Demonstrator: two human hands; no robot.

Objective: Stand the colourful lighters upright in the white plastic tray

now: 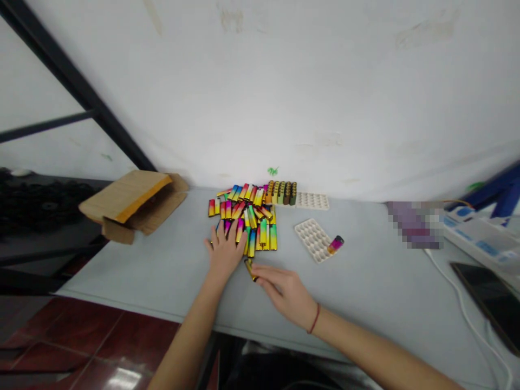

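A heap of rainbow-coloured lighters (247,214) lies on the grey table (365,281) near the wall. My left hand (225,250) rests flat on the near edge of the heap, fingers spread over several lighters. My right hand (284,290) lies just right of it, fingertips pinched on one gold lighter (249,268) that rests on the table. A white plastic tray (313,239) with round pockets sits to the right, with a single lighter (335,244) lying at its right edge. A second white tray (312,201) holds a row of upright lighters (281,192) at the back.
An open cardboard box (132,205) lies tipped at the table's left end. A dark phone (489,298), a white cable (459,303) and blue-and-white items (479,233) crowd the right side. A black metal frame (81,92) stands at the left.
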